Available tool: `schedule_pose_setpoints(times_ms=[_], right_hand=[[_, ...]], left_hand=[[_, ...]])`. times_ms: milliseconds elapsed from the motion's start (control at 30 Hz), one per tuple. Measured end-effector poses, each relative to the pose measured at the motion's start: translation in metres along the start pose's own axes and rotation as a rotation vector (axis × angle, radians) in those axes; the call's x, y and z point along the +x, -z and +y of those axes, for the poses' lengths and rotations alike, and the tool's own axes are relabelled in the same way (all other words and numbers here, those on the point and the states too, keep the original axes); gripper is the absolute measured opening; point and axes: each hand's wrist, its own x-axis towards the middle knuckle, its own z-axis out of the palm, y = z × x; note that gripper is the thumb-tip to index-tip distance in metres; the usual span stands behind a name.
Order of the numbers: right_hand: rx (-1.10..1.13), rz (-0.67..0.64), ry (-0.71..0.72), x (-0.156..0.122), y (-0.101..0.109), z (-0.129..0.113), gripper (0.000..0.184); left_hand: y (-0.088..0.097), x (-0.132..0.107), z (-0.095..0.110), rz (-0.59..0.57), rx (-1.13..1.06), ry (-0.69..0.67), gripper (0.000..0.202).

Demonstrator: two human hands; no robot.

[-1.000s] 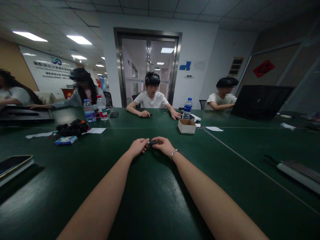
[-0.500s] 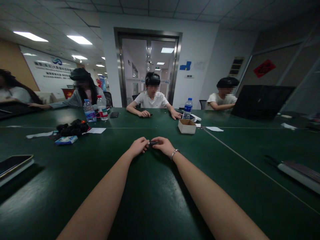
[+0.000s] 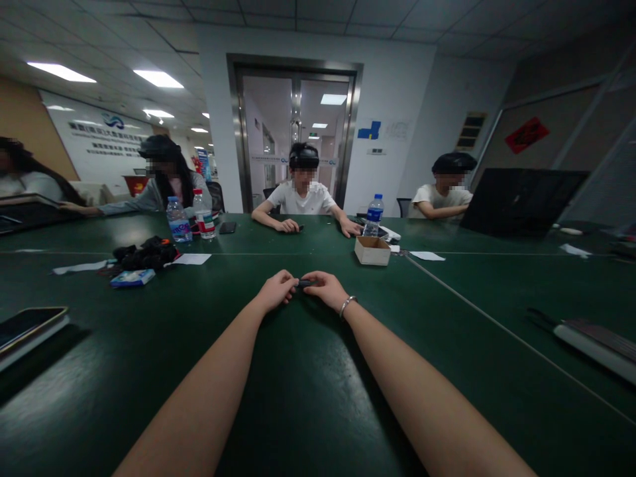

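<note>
Between my two hands is a small dark cylindrical object with a lighter tip on its left end; it is too small to name for certain. My left hand pinches the left end with thumb and fingers. On the other end, the fingers of my right hand are closed around the dark body. A silver bracelet circles my right wrist. Both hands are low over the green table, and the fingers partly hide the object.
Beyond my hands stands an open cardboard box near a water bottle. At left lie a black bundle, a blue packet and a phone. Two bottles stand farther back. Several people sit around the table.
My hands stay nearly in place, still holding the small dark object. At far left, a person's black laptop-like item has shifted slightly.
</note>
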Motion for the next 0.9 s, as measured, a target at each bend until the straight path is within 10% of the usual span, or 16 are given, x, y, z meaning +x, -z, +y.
schedule_pose_setpoints(times_ms=[900], right_hand=[[0.001, -0.005, 0.004, -0.0004, -0.0001, -0.0019, 0.033]], left_hand=[[-0.0003, -0.0019, 0.0010, -0.012, -0.047, 0.011, 0.040]])
